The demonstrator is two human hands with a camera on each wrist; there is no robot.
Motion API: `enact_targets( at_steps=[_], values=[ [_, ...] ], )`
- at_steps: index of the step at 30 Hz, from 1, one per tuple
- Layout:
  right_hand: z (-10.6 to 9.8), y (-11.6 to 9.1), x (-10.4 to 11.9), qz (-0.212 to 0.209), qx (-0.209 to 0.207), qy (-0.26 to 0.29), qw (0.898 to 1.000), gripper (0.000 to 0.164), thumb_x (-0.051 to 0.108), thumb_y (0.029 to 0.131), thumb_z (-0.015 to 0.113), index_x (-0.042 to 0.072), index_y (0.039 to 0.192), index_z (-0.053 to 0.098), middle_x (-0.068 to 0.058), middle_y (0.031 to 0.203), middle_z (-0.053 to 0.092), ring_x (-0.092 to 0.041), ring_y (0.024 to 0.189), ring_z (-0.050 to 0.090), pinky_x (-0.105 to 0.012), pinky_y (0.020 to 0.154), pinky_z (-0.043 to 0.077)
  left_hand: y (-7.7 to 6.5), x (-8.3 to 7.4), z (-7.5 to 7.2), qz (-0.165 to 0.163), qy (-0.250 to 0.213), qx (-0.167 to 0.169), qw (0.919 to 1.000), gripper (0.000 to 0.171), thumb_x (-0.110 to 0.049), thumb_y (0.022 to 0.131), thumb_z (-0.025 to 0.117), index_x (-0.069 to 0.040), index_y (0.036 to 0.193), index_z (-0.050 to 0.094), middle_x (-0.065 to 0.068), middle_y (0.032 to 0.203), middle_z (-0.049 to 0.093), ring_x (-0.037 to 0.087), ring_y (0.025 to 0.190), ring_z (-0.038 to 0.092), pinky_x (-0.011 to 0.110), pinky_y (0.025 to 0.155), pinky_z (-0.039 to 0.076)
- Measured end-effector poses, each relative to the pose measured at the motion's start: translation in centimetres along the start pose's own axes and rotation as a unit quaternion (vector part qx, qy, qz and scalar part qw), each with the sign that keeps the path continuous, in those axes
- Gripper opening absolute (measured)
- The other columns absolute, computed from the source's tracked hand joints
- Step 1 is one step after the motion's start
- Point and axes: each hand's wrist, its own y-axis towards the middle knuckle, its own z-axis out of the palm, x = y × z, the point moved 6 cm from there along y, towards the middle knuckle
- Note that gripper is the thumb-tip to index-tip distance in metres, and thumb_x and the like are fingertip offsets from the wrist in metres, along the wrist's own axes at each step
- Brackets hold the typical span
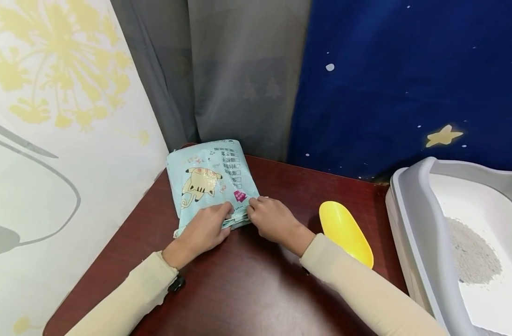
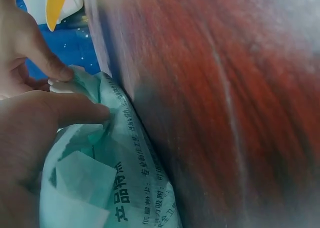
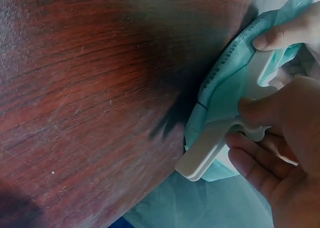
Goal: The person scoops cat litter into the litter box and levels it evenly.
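A light-blue plastic bag (image 1: 214, 177) printed with a cartoon cat lies on the table, its opening edge facing me. My left hand (image 1: 203, 228) pinches that edge, thumb on the near side in the left wrist view. At the right part of the same edge, my right hand (image 1: 274, 219) grips a white sealing clip (image 3: 200, 158) between thumb and fingers. The clip lies along the bag's mouth, and one end sticks out past the right fingers. In the right wrist view, the left thumb (image 3: 275, 36) presses near the clip's other end. Curled fingers hide part of the clip.
A yellow scoop (image 1: 344, 228) lies right of the bag, partly behind my right forearm. Farther right stands a grey-and-white litter box (image 1: 428, 205) with a heap of grey litter (image 1: 474, 254). Curtains (image 1: 247, 79) hang behind the dark red table (image 1: 222, 289); a patterned white panel (image 1: 71, 163) borders the left.
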Motion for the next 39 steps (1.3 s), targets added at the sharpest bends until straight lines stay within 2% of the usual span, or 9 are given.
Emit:
enact_targets(
  at_steps=[7,12,19,27,39],
  values=[
    [0.1,-0.4,-0.8,0.020,-0.019,0.054,0.998,0.011,0.013,0.098,0.077,0.009,0.108,0.080,-0.005,0.100,0.069,-0.019,0.083,0.062,-0.031,0.074,0.059,-0.3,-0.1,-0.3,0.003,0.019,0.003,0.9998,0.040,-0.003,0.085,0.090,-0.002,0.115,0.064,0.010,0.093,0.073,0.027,0.080,0.072,0.044,0.072,0.061],
    [-0.2,-0.9,-1.6,0.038,-0.048,0.110,0.992,0.006,0.012,0.099,0.077,0.010,0.105,0.079,-0.005,0.096,0.067,-0.020,0.080,0.059,-0.031,0.070,0.056,-0.7,-0.3,-0.6,0.007,0.040,-0.005,0.9992,0.037,-0.008,0.087,0.091,-0.003,0.113,0.066,0.010,0.096,0.073,0.028,0.082,0.072,0.045,0.073,0.061],
    [-0.3,-1.5,-2.2,0.060,-0.030,0.161,0.985,0.021,0.016,0.096,0.083,0.013,0.116,0.079,-0.004,0.104,0.072,-0.019,0.087,0.062,-0.032,0.076,0.059,-0.9,-0.7,-0.8,0.019,0.056,-0.020,0.9980,0.034,-0.012,0.088,0.091,-0.006,0.111,0.066,0.008,0.095,0.072,0.027,0.083,0.072,0.044,0.072,0.061],
    [-0.6,-2.2,-2.2,0.057,-0.039,0.172,0.983,0.026,0.019,0.094,0.086,0.013,0.119,0.080,-0.005,0.107,0.072,-0.019,0.090,0.062,-0.032,0.078,0.059,-1.1,-1.2,-0.9,0.041,0.078,-0.038,0.9954,0.034,-0.015,0.085,0.093,-0.007,0.106,0.067,0.004,0.087,0.066,0.025,0.076,0.067,0.042,0.066,0.058],
    [-1.0,-2.7,-2.0,0.052,-0.043,0.157,0.985,0.031,0.025,0.089,0.091,0.015,0.116,0.081,-0.002,0.103,0.070,-0.017,0.089,0.060,-0.031,0.075,0.057,-1.3,-2.0,-1.3,0.061,0.104,-0.037,0.9920,0.039,-0.023,0.085,0.095,-0.008,0.108,0.069,0.002,0.089,0.065,0.023,0.078,0.065,0.043,0.069,0.056]
  ],
)
